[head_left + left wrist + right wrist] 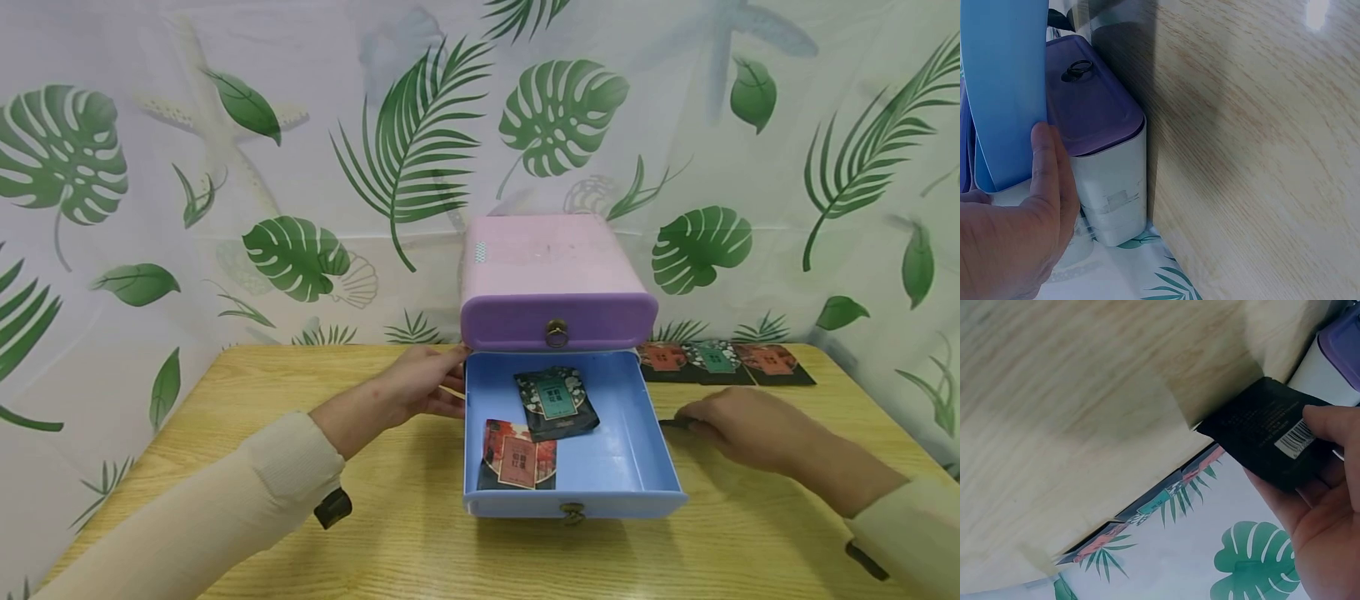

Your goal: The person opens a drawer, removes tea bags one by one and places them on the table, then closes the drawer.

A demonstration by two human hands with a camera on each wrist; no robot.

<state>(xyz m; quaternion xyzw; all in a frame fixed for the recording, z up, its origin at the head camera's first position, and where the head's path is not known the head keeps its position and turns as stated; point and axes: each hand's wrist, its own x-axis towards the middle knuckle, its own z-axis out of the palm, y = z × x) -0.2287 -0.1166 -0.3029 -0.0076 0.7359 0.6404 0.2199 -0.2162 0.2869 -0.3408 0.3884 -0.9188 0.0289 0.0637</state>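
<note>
The blue drawer (607,450) is pulled out of a small pink cabinet (543,250). Inside it lie a green-labelled tea packet (557,403) and a red-labelled tea packet (518,455), partly overlapping. My left hand (420,383) rests at the drawer's left side by the cabinet; straight fingers (1044,162) touch the blue wall in the left wrist view. To the right of the drawer, my right hand (738,425) pinches a dark packet (1266,428) between thumb and fingers. Its back, with a white barcode, shows in the right wrist view.
Several more packets (716,362) lie in a row at the table's back right. Above the open drawer is a purple drawer front (558,321) with a ring pull. Another purple front (1094,103) shows beneath the blue drawer. A leaf-patterned cloth (300,167) hangs behind the wooden table (360,533).
</note>
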